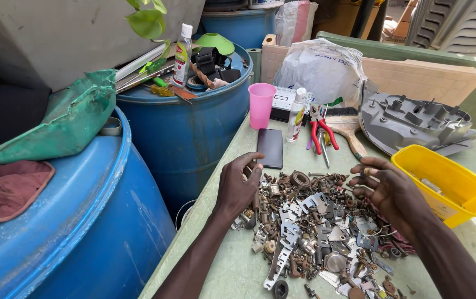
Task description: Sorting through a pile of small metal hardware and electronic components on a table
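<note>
- Scrap metal parts (315,227) — brackets, washers, screws and rusty bits — lay heaped on the green table (232,266); we saw both hands working at the heap's far edge.
- Left hand (239,185) rested palm-down on the heap's left side, fingers curled loosely; we could not tell whether it pinched anything.
- Right hand (388,191) hovered over the heap's right side, fingers bent inward, thumb and forefinger closed on a small part (366,173) too tiny for us to identify.
- Dark phone (270,148) lay just beyond the left hand, a pink cup (261,105) farther behind it.
- Yellow bin (445,185) stood just right of the right hand.
- Red-handled pliers (322,133) and a brush (348,130) lay beyond, between the two hands.
- Blue drums (193,127) stood left of the left hand.
</note>
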